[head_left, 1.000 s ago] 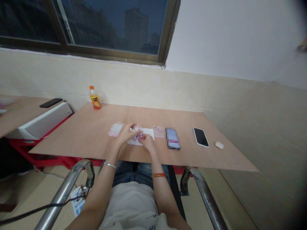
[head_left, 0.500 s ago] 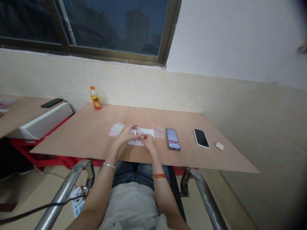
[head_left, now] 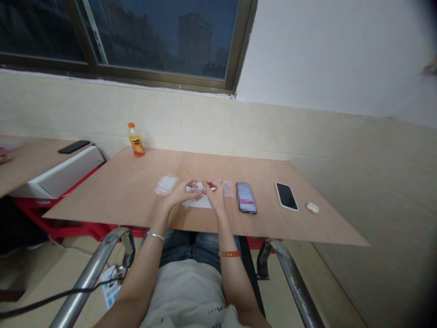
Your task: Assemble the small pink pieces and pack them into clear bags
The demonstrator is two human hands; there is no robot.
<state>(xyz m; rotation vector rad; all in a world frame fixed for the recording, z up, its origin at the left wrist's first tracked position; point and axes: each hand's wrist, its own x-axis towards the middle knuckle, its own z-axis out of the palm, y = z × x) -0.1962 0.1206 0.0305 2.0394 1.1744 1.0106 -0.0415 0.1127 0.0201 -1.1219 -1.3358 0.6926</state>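
Over a white sheet of paper, my left hand holds a small clear plastic bag with a pinkish edge between thumb and fingers. My right hand is closed in a pinch at the bag's right side; whatever tiny thing its fingertips may hold is too small to make out. Small reddish bits show on the paper below, partly covered by the hands. Left of my left hand lies a fanned pile of clear bags with pink edges. Another small bag, with something pinkish in it, lies just right of my right hand.
A phone with a lit screen, a white-cased phone and a small white case lie to the right. An orange drink bottle stands at the back left. Metal rails flank my seat.
My right hand has risen slightly and turned, its fingers now at the bag's upper right side. My left hand stays with the bag in nearly the same place.
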